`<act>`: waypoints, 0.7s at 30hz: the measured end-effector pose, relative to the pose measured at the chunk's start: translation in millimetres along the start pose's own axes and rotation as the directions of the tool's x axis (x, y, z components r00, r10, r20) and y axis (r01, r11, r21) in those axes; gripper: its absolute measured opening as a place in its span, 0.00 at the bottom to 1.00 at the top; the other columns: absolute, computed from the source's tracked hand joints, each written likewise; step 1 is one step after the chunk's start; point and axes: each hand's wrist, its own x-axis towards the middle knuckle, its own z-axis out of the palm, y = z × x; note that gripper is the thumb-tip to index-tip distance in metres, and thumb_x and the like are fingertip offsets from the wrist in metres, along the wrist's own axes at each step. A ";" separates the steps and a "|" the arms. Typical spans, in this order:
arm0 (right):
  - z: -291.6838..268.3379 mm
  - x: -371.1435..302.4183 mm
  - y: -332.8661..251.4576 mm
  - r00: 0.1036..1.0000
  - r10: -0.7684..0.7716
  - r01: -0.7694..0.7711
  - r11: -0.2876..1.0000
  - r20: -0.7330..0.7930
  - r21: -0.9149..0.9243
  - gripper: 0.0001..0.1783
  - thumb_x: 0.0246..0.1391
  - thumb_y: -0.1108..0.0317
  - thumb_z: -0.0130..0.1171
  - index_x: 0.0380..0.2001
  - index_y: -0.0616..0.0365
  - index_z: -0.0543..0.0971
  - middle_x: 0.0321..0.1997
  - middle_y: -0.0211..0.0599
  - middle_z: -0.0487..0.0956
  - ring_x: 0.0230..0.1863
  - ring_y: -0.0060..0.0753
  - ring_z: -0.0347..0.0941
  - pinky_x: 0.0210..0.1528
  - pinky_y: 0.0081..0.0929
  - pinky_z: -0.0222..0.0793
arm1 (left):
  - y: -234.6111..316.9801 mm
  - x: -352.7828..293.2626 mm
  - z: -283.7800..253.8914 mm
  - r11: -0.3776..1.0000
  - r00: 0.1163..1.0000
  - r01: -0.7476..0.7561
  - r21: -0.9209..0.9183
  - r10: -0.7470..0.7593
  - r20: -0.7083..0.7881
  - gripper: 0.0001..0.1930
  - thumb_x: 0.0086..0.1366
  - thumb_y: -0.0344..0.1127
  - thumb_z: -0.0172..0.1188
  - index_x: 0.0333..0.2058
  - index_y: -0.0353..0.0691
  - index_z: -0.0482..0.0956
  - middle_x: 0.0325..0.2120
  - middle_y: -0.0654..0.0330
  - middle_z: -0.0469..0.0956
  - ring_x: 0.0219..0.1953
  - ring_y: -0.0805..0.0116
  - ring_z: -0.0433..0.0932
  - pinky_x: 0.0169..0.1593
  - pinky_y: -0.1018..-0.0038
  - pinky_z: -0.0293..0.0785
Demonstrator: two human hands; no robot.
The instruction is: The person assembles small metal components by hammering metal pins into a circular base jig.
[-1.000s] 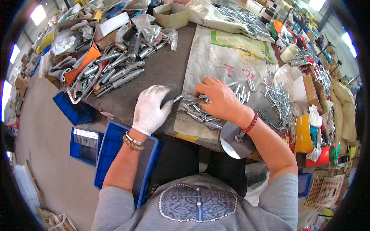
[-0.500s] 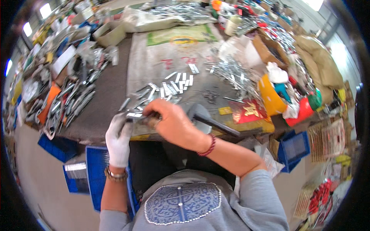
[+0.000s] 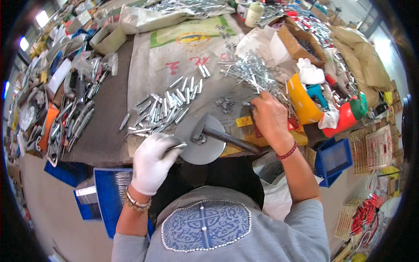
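My left hand (image 3: pixel 152 163), in a white glove, is closed on a small shiny metal piece (image 3: pixel 180 145) at the left edge of a round grey metal disc (image 3: pixel 198 153). A hammer (image 3: pixel 231 139) lies across that disc, its handle toward the right. My bare right hand (image 3: pixel 271 118) is at the near edge of a heap of thin metal rods (image 3: pixel 253 72), fingers curled together; what they hold, if anything, I cannot make out. Beyond my left hand lie several short silvery metal pieces (image 3: pixel 168 107). Small dark bits (image 3: pixel 224 104) sit between the two heaps.
A yellow card (image 3: pixel 244 121) lies near my right hand. Metal tools (image 3: pixel 80 122) crowd the left side. On the right stand a cardboard box (image 3: pixel 301 43) and a yellow container (image 3: pixel 302 105). Blue bins (image 3: pixel 111 192) are below the table's front edge.
My right hand has left my left hand and moved right to the rod heap. My left hand has come toward the disc. The view has shifted, and the disc and hammer show more fully.
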 end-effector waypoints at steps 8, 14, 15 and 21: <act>-27.5 -18.3 -46.4 0.980 -0.180 0.198 0.835 -0.085 0.513 0.12 0.49 0.77 0.70 0.39 0.54 0.84 0.39 0.38 0.81 0.43 0.49 0.82 0.44 0.44 0.79 | -5.4 -3.6 13.7 0.995 0.997 0.025 0.093 -0.032 0.074 0.09 0.58 0.30 0.76 0.39 0.40 0.91 0.36 0.56 0.83 0.42 0.56 0.83 0.48 0.65 0.79; -22.1 -49.5 -92.9 0.930 -0.354 0.346 0.756 -0.097 0.556 0.12 0.47 0.75 0.70 0.37 0.53 0.84 0.38 0.35 0.77 0.41 0.43 0.80 0.41 0.40 0.79 | -7.5 -9.6 12.7 0.999 0.999 0.024 0.026 -0.025 0.039 0.11 0.58 0.29 0.77 0.40 0.39 0.90 0.36 0.55 0.82 0.42 0.56 0.83 0.48 0.64 0.78; -20.8 -50.2 -94.8 0.927 -0.363 0.354 0.763 -0.095 0.542 0.12 0.47 0.75 0.70 0.37 0.53 0.85 0.37 0.35 0.77 0.41 0.43 0.80 0.41 0.40 0.79 | -8.3 -11.2 13.2 0.999 0.999 0.028 0.027 -0.029 0.039 0.11 0.58 0.29 0.77 0.40 0.39 0.90 0.36 0.55 0.82 0.42 0.56 0.83 0.48 0.64 0.78; -16.2 -49.3 -96.7 0.916 -0.387 0.380 0.759 -0.104 0.529 0.12 0.46 0.75 0.69 0.38 0.53 0.85 0.37 0.35 0.76 0.40 0.43 0.80 0.40 0.40 0.79 | -9.3 -12.0 13.8 0.997 1.000 0.006 0.071 -0.008 0.028 0.10 0.59 0.29 0.76 0.40 0.39 0.90 0.37 0.56 0.82 0.42 0.55 0.82 0.48 0.64 0.78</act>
